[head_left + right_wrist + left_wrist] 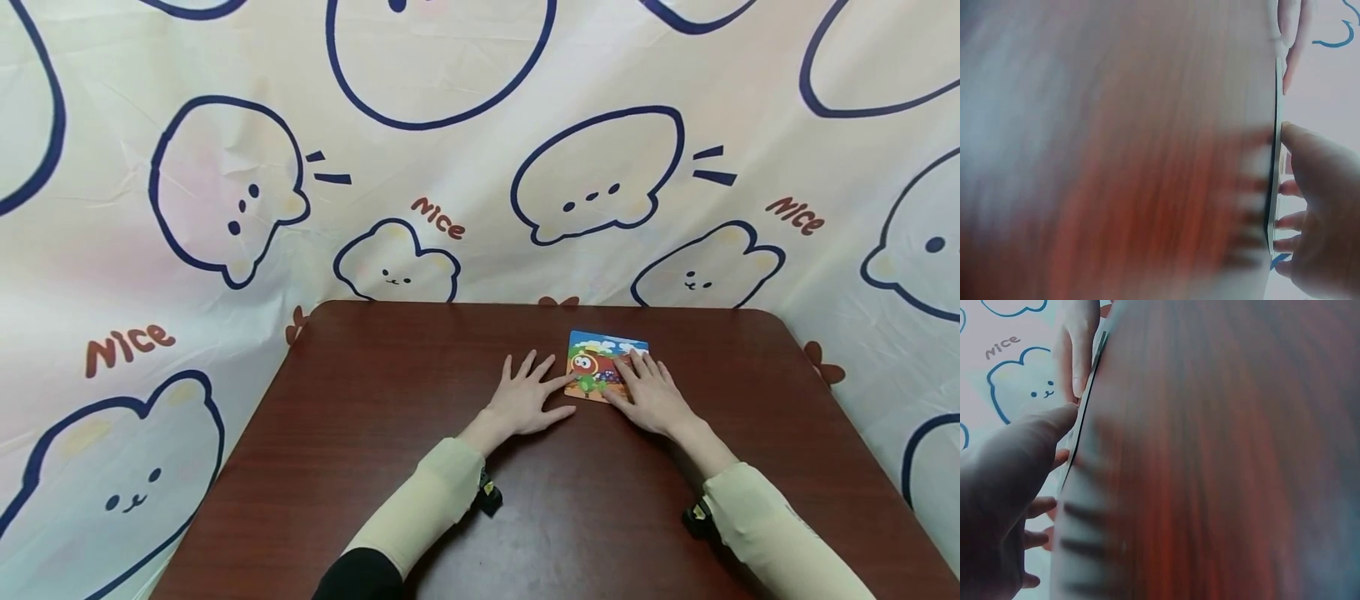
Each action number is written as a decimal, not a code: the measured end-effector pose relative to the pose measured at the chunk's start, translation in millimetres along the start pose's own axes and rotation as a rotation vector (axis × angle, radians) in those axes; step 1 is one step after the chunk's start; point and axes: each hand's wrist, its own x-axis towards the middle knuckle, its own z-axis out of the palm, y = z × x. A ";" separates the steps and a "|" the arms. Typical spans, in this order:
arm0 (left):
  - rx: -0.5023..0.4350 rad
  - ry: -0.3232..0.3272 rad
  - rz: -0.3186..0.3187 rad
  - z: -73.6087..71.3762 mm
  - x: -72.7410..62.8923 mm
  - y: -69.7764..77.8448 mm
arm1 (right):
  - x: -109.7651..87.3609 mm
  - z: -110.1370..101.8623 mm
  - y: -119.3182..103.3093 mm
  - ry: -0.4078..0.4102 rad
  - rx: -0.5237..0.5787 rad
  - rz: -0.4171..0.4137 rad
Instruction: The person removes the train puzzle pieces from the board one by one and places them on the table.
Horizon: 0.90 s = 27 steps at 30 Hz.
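A thin, flat picture board (588, 363) with a bright cartoon on it lies on the brown table, towards its far side. My left hand (521, 402) is at the board's left edge with fingers spread, and its index fingertip reaches over the lower left part. Across the board's right part lies my right hand (651, 396), its fingers spread and hiding some of the picture. From the left wrist, the board (1089, 394) shows only as a thin edge by the thumb. The right wrist view likewise shows the board (1274, 162) edge-on, under the right fingers.
The dark wood table (390, 367) has rounded far corners. Behind and beside it hangs a pale cloth (480, 167) printed with blue cartoon outlines. Both forearms, in pale sleeves with black wrist devices (489, 493), reach in from the front.
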 end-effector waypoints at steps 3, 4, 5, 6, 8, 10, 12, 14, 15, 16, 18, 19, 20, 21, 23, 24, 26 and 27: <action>-0.009 -0.007 0.002 -2.5 -6.4 -4.9 | 1.5 2.2 -7.8 0.005 -0.011 -0.014; -0.003 -0.014 0.004 -3.5 -8.6 -6.6 | 2.0 2.8 -10.4 0.006 -0.014 -0.019; 0.000 -0.017 0.006 -4.6 -11.2 -8.3 | 2.5 3.5 -12.9 0.006 -0.019 -0.024; 0.009 -0.022 0.007 -5.5 -13.5 -10.1 | 3.0 3.9 -15.6 0.006 -0.021 -0.029; 0.021 -0.028 0.008 -7.8 -18.3 -13.8 | 4.6 5.1 -20.7 0.004 -0.023 -0.038; 0.049 -0.029 0.005 -9.3 -23.0 -17.6 | 6.2 6.6 -25.8 0.001 -0.022 -0.047; 0.050 -0.023 -0.002 -9.3 -27.2 -21.5 | 7.9 8.1 -30.9 0.002 -0.019 -0.057; 0.041 -0.018 -0.011 -8.7 -30.5 -25.1 | 9.8 9.7 -35.5 0.002 -0.021 -0.062; 0.034 -0.015 -0.015 -8.3 -32.0 -26.6 | 10.7 10.3 -37.7 0.001 -0.023 -0.064; 0.028 -0.012 -0.018 -7.9 -33.1 -28.0 | 11.5 10.8 -39.8 0.000 -0.026 -0.064; 0.016 -0.007 -0.025 -6.8 -34.1 -30.6 | 12.9 11.9 -43.9 0.005 -0.036 -0.066; 0.011 -0.002 -0.027 -6.5 -34.1 -31.7 | 13.8 12.6 -45.9 0.004 -0.037 -0.066; 0.005 0.002 -0.029 -6.2 -33.8 -32.9 | 14.2 13.1 -48.3 0.006 -0.039 -0.071; 0.001 0.005 -0.030 -6.1 -33.3 -34.0 | 14.6 13.6 -51.1 0.009 -0.044 -0.077; -0.010 0.009 -0.032 -6.8 -31.8 -36.3 | 15.2 15.4 -57.2 0.013 -0.053 -0.097; -0.014 0.010 -0.032 -6.7 -30.9 -37.8 | 15.5 16.6 -60.4 0.012 -0.057 -0.109; -0.031 0.010 -0.031 -6.7 -29.8 -41.1 | 15.5 19.2 -67.4 0.011 -0.067 -0.136; -0.037 0.010 -0.031 -6.4 -29.4 -42.9 | 15.7 20.9 -70.6 0.007 -0.072 -0.147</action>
